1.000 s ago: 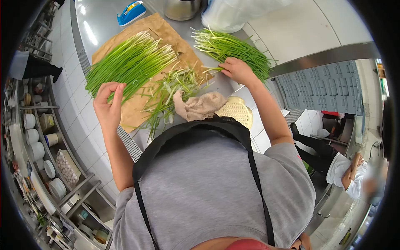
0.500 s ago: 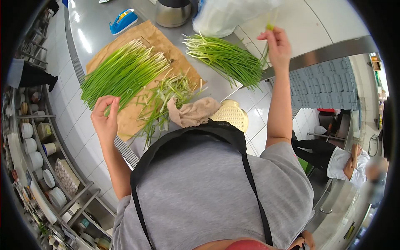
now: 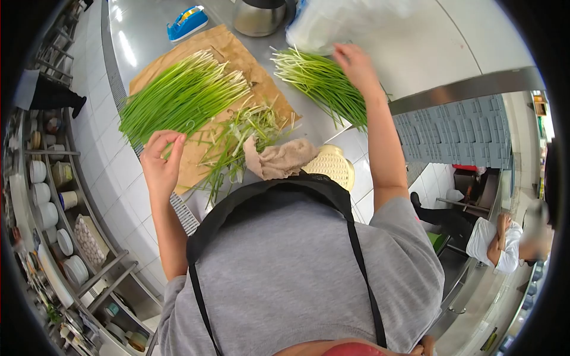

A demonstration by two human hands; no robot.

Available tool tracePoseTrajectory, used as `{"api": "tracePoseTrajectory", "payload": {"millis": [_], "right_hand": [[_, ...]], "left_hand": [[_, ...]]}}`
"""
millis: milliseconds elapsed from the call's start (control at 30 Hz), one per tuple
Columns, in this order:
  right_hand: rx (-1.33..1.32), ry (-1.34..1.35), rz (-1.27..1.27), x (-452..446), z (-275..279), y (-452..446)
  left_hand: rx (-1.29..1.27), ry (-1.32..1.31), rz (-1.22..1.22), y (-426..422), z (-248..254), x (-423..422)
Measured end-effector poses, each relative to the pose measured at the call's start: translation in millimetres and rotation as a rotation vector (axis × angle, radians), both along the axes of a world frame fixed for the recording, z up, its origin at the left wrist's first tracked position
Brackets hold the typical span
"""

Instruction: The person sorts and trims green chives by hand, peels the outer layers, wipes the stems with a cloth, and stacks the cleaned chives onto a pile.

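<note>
Two bunches of long green chives lie in front of me. The larger left bunch point(image 3: 184, 98) rests on brown paper, and the smaller right bunch point(image 3: 320, 83) lies on the steel table. My left hand point(image 3: 161, 160) is at the near edge of the left bunch, thumb and fingers drawn together; anything in the pinch is too small to make out. Over the right bunch, near its pale ends, is my right hand point(image 3: 357, 68). Its fingers are slightly apart and a little blurred, with no stalk showing between them. Loose trimmings point(image 3: 246, 133) are piled between the bunches.
A beige cloth point(image 3: 282, 159) lies at the table's near edge by a cream woven stool seat point(image 3: 328, 169). Behind are a blue tape dispenser point(image 3: 187, 24), a metal jug point(image 3: 258, 18) and a plastic bag point(image 3: 323, 26). Another person point(image 3: 496, 237) stands at the right.
My right hand has come down and left, from beyond the right bunch to above its pale ends. A stalk showed in its fingers before. My left hand stays near the left bunch.
</note>
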State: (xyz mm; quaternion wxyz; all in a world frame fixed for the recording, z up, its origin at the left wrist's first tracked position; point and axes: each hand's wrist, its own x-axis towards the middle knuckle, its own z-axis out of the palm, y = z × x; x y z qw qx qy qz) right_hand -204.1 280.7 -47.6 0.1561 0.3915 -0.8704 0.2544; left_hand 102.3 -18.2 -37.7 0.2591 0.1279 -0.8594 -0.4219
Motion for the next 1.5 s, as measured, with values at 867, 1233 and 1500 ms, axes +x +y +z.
{"api": "tracePoseTrajectory", "payload": {"millis": [867, 1233, 1500], "right_hand": [[-0.646, -0.285, -0.528, 69.6, 1.8, 82.9], [-0.551, -0.537, -0.312, 96.1, -27.5, 33.2], [-0.118, -0.364, 0.276, 139.4, -47.5, -71.5]], "left_hand": [[-0.039, -0.072, -0.133, 30.0, -2.1, -29.1], [-0.048, -0.125, -0.120, 31.3, -15.5, -29.8], [-0.003, -0.384, -0.062, 36.1, -46.1, -33.5]]}}
